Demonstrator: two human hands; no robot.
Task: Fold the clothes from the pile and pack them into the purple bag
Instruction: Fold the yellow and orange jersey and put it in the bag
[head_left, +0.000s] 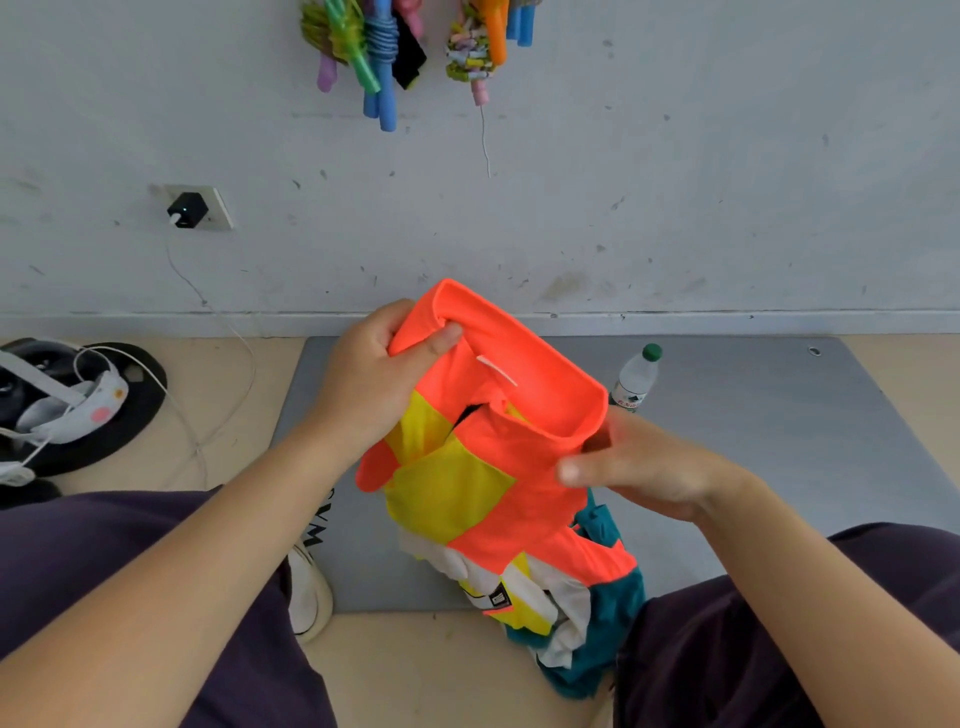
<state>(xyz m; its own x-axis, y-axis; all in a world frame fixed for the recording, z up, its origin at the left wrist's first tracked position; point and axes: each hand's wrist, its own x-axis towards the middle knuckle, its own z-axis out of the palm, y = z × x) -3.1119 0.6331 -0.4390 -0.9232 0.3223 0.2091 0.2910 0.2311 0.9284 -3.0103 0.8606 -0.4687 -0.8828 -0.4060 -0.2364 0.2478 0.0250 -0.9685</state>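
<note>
An orange, yellow, white and teal garment (498, 467) hangs in front of me above a grey mat (753, 441). My left hand (379, 379) grips the orange collar at its upper left corner, thumb pressed on the fabric. My right hand (639, 467) is at the collar's right end, its fingers partly behind the cloth, thumb stretched toward the front. The garment's lower part, teal and white, droops onto the mat and floor between my knees. No purple bag is in view.
A plastic water bottle (636, 382) with a green cap stands on the mat behind the garment. A black round object with a headset and white cables (78, 405) lies at the left. A charger (187, 209) is plugged into the wall. A white shoe (309, 592) is by my left leg.
</note>
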